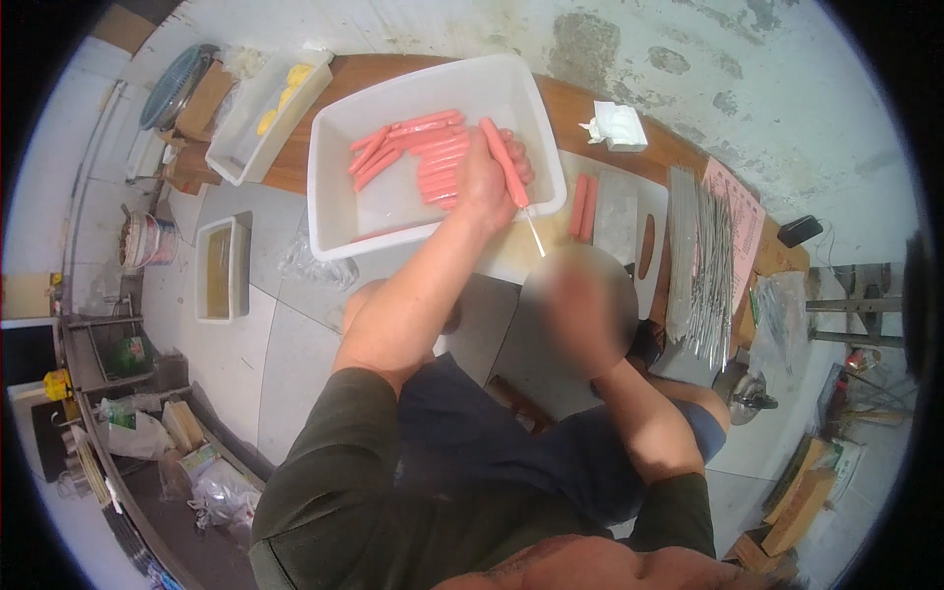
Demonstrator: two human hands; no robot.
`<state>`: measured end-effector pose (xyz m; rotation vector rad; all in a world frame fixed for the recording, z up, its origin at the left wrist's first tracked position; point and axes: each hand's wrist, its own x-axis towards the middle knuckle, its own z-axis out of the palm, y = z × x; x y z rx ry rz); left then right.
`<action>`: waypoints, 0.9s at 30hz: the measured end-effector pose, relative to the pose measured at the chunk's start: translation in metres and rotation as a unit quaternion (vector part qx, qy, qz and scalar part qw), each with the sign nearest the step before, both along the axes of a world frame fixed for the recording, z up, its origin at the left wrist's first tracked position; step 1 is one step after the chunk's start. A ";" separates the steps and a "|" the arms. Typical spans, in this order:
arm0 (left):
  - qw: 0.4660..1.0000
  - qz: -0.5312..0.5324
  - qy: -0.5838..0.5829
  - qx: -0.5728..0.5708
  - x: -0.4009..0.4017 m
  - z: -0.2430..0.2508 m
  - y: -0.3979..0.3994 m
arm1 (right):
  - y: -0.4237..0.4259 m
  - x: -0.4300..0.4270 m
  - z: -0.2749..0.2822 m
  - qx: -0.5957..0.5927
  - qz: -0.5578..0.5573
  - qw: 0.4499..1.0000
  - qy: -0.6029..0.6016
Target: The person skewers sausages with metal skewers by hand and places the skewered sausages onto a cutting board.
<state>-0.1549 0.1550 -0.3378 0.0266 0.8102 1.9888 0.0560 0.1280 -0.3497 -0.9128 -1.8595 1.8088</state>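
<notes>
My left hand (487,181) is closed on a pink sausage (505,162) above the right side of a white plastic tub (435,76). More sausages (442,166) lie in the tub. From the held sausage's lower end a thin pale skewer (535,232) runs towards my right hand (582,310), which is blurred, so its fingers and any grip cannot be made out. Right of the tub, two sausages (582,207) and a cleaver (616,214) with a wooden handle (647,247) rest on a white cutting board (655,203). Metal skewers (712,273) lie in a bundle farther right.
A long white tray (243,147) with yellow pieces stands on the table at left. A pack of tissues (618,127) sits near the wall. A printed pink sheet (741,214) lies partly under the skewers. On the floor at left is a white bin (240,273) holding brownish liquid.
</notes>
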 end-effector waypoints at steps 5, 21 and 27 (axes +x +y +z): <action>0.999 0.003 0.033 0.002 -0.003 -0.004 -0.002 | 0.002 0.000 -0.005 0.060 0.020 0.998 0.027; 0.997 -0.078 0.006 0.001 0.018 -0.007 -0.005 | 0.009 -0.014 -0.011 -0.145 -0.051 0.988 0.026; 0.817 -0.136 0.482 -0.286 -0.032 -0.012 -0.002 | 0.039 0.006 -0.035 -0.044 -0.101 0.994 0.017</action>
